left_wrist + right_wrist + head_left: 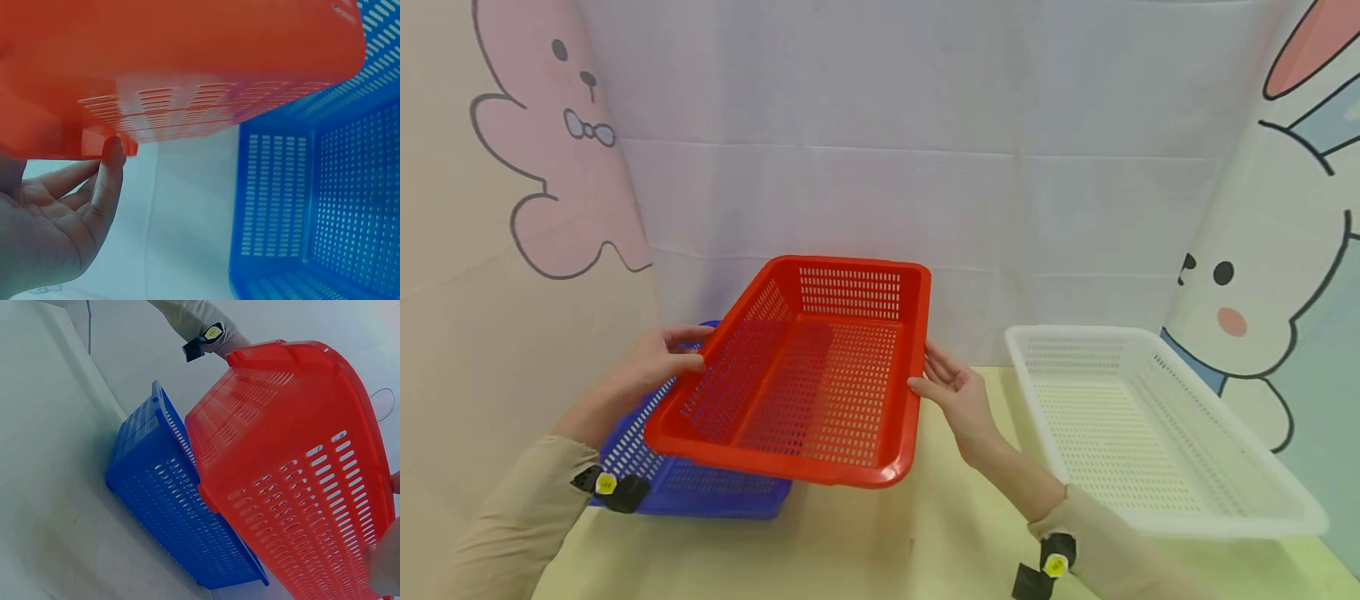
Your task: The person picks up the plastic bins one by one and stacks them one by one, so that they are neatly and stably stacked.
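Both hands hold up a red plastic basket (820, 375) with slotted walls, tilted, its inside bare. On its left rim the left hand (662, 358) grips with thumb above and fingers beneath; in the left wrist view the fingers (107, 181) curl up to the rim. The right hand (958, 400) pinches the right rim, thumb on top. Behind and below the red basket, a blue basket (715, 492) stands on the table, partly hidden. From the right wrist view, the red basket (275, 456) overlaps the top of the blue basket (169, 494).
A white basket (1225, 525) of the same slotted kind stands on the right of the pale yellow table (850, 558). Behind the table hangs a white cloth (910, 125). Cartoon figures decorate the side walls.
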### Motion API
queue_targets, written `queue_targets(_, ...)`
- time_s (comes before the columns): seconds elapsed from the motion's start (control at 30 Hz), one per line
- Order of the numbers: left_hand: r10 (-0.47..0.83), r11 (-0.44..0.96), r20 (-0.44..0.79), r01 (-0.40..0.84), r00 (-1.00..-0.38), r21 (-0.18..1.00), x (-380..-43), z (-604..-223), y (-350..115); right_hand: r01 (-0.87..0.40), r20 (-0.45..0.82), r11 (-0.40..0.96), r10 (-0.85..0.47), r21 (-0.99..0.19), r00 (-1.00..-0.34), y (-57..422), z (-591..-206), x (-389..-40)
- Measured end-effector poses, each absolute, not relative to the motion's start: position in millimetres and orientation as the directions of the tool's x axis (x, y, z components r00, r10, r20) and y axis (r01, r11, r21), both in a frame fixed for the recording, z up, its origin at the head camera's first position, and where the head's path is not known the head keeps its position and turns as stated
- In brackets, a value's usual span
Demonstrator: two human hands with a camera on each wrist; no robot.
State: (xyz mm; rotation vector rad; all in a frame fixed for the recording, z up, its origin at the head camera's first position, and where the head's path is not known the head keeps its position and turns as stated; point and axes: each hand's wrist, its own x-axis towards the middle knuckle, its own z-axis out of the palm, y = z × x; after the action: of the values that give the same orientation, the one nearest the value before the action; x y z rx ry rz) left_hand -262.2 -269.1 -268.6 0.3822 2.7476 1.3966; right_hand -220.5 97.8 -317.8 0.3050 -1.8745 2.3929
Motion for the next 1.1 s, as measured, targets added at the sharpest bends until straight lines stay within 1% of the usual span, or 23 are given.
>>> queue_targets(0.13,0.226,0.598,0.066,0.192,-0.972,0.778,-261.4,-267.5,-278.9,-0.221,0.248,-0.277,-0.068,-0.935,-0.966,87.8,-319.9,-220.8)
queue_targets(0.27,0.231,0.637,0.077,0.21,-0.97,0.742,-259.9,-267.1,-290.1,-0.251,0.295,-0.316,-0.099,-0.915,-0.95,79.2,-321.4,-222.2)
queue_targets(0.63,0.284,0.656,0.036,0.222,-0.958,0.721,-257.8,-267.0,-319.0,-0.287,0.369,-0.344,-0.2,-0.894,-0.908,59.2,-325.3,-226.5)
queue_targets(0.73,0.286,0.668,0.033,0.224,-0.958,0.709,-257.5,-267.9,-326.3,-0.291,0.378,-0.339,-0.228,-0.895,-0.897,55.1,-327.8,-227.1)
queue_targets(0.93,0.25,0.702,0.028,0.201,-0.968,0.683,-257.1,-266.3,-338.0,-0.296,0.383,-0.303,-0.29,-0.906,-0.877,47.3,-332.1,-227.4)
queue_targets(1.1,0.239,0.728,0.032,0.201,-0.97,0.655,-260.0,-265.5,-344.9,-0.304,0.387,-0.292,-0.296,-0.907,-0.873,40.3,-329.1,-227.0)
